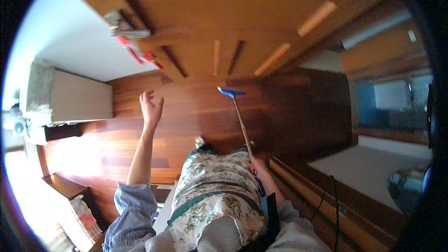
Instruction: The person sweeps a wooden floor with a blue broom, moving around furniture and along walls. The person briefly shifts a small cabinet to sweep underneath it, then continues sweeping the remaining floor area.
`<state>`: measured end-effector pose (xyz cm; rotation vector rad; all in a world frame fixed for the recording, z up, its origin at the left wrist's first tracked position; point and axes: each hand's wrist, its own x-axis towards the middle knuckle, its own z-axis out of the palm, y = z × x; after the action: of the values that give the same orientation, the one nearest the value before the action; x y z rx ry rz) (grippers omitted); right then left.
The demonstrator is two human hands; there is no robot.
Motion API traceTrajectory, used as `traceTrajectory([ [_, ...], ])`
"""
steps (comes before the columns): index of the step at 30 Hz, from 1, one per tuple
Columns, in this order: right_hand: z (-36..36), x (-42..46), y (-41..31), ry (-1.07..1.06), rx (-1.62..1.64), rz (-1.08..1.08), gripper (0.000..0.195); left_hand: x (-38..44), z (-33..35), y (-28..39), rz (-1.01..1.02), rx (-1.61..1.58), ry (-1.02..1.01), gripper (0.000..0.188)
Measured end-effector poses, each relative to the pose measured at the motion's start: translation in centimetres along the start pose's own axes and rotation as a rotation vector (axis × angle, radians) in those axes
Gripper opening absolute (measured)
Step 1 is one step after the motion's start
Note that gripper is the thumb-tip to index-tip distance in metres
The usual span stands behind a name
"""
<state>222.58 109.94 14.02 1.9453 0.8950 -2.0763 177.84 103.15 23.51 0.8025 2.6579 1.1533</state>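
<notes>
My left hand (151,107) is raised over the wooden floor, its fingers apart and slightly curled, with nothing in it. At my right side, my right hand (258,168) is closed around the long thin handle of a broom or similar floor tool (242,123). The handle slants forward from my hand to a blue head (231,92) near the foot of the wooden cabinet or door panels. Whether the head touches the floor I cannot tell, as the view is blurred. A floral apron with green trim (217,182) covers my front.
Large wooden panels (196,14) rise ahead, with red ornaments (148,56) hanging at their left edge. A pale box-like piece of furniture (82,94) stands at the left. A raised wooden sill (325,203) and a dark cable (336,199) lie at the right, beside a doorway.
</notes>
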Motion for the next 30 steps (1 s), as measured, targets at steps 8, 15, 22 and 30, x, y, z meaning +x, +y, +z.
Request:
traceTrajectory([
  [8, 9.8, 0.1, -3.8, 0.099, -0.621, -0.114, 0.029, 17.2, -8.4, 2.5, 0.141, -0.213, 0.261, 0.072],
  [15, 14.5, 1.7, -5.8, 0.044, -0.881, -0.269, 0.034, 24.9, -13.0, 2.5, 0.196, -0.752, -0.146, 0.077],
  [22, 23.5, 0.1, -7.4, 0.059, -1.11, -0.41, 0.032, 29.3, -13.7, 2.9, 0.255, -0.91, -0.39, 0.064],
  [30, 43.9, -2.9, -11.6, -0.004, -0.958, -0.163, 0.028, 27.0, -14.8, 0.6, 0.48, -0.513, -0.152, 0.07],
])
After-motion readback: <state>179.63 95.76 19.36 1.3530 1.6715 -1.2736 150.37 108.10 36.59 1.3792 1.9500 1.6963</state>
